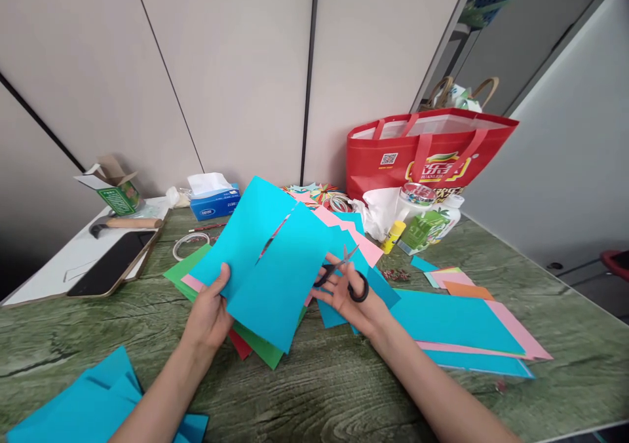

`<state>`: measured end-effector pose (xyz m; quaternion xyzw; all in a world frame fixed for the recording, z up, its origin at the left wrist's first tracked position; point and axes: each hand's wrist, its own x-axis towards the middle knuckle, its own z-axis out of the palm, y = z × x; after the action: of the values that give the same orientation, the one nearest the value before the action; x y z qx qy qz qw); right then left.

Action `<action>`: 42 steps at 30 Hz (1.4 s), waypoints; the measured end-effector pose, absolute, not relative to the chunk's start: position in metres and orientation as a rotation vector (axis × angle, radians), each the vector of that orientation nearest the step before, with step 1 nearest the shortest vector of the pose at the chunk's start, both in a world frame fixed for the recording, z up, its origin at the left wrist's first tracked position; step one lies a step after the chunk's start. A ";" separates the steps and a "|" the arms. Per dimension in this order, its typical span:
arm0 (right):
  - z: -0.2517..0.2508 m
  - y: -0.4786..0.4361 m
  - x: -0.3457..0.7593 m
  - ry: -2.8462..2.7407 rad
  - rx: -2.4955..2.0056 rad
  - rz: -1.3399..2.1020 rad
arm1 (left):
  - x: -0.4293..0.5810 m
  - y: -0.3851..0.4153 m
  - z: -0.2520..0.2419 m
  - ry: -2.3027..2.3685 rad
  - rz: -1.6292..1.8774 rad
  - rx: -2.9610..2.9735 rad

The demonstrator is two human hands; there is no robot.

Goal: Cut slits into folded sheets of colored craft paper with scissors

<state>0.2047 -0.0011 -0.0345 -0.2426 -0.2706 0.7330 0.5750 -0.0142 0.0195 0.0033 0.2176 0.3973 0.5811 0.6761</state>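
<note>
A blue sheet of paper (285, 266), slit partway down from its upper edge, is raised above the table. My left hand (209, 315) is closed on its lower left edge, thumb on top. Close to the sheet's right edge, my right hand (348, 299) has a pair of scissors (339, 269) hooked on its fingers, the blades parted and aimed up and right, off the paper. Beneath the sheet lie green paper (263, 350) and a red piece (239, 343), partly covered.
Blue paper (73, 407) lies front left; more blue sheets (452, 318) with pink lie at right. Behind are a tissue box (215, 205), a yellow glue stick (393, 236), a jar (415, 217) and a red bag (383, 158). A phone (113, 264) and hammer (130, 223) lie left.
</note>
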 end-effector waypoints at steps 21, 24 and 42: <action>-0.035 0.004 0.214 -1.049 -1.192 0.911 | -0.040 0.027 0.014 0.945 0.809 0.896; -0.036 0.006 0.217 -1.040 -1.176 0.898 | -0.039 0.027 0.006 0.956 0.759 0.916; -0.038 -0.004 0.206 -0.781 -1.146 1.032 | -0.024 0.021 0.007 1.088 1.036 0.886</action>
<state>0.2063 -0.0036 -0.0377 -0.5043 -0.3436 0.4540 0.6492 -0.0239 0.0212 0.0067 0.3892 0.4775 0.4547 0.6433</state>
